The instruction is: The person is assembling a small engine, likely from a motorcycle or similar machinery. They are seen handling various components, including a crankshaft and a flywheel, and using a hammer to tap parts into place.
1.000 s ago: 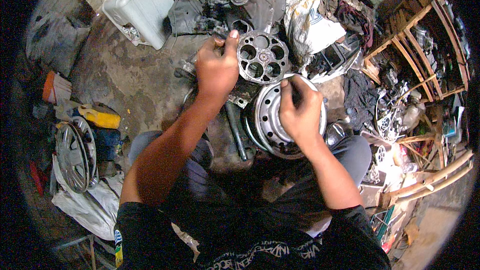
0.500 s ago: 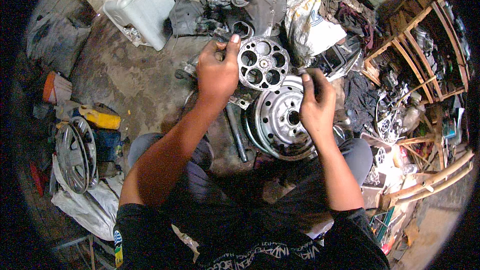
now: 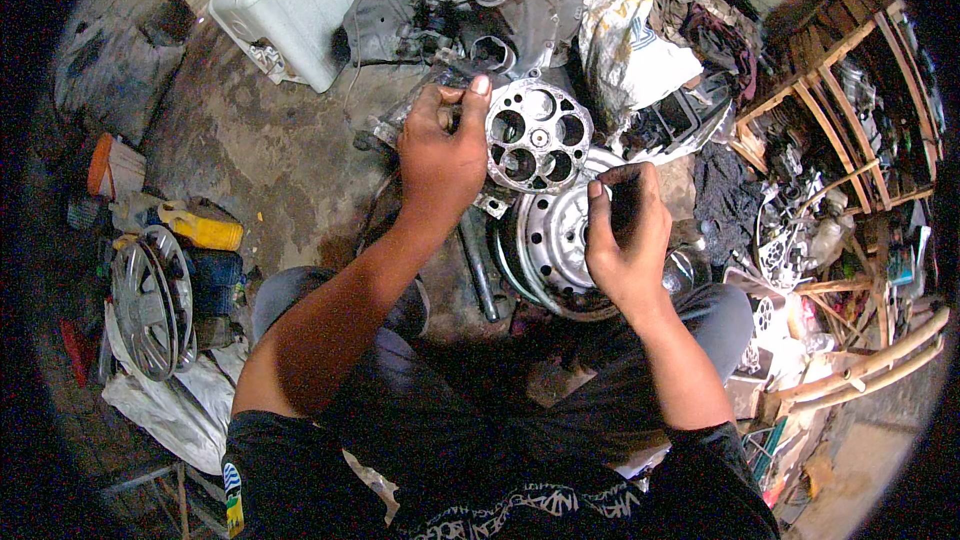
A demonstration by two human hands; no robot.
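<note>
Your left hand [image 3: 442,155] is closed on the left edge of a round metal disc [image 3: 540,138], thumb up along the side and the other fingers curled behind, partly hidden. The disc sits just ahead of you, near the middle of the view, with its pierced face turned up toward you: five large round holes ring a small hub, and its outer edge is scalloped. Your right hand [image 3: 632,245] is below and to the right of the disc, apart from it, with thumb and forefinger bent toward each other so their tips come close; you can't tell from here whether something small is pinched between them.

Behind your right hand in the view is a steel wheel rim [image 3: 543,250], its round holes showing near the edge, and the disc overlaps its upper left part. A dark metal bar [image 3: 478,272] lies on the floor [image 3: 270,175] to the left of the rim. Beyond the disc you have a large grey metal casing [image 3: 550,15], with a white sack [image 3: 640,55] to its right and a pale box [image 3: 305,25] to its left. Over by your left side are two wheel covers [image 3: 143,312] and a yellow jug [image 3: 205,227], while a wooden rack [image 3: 828,120] leans at far right
</note>
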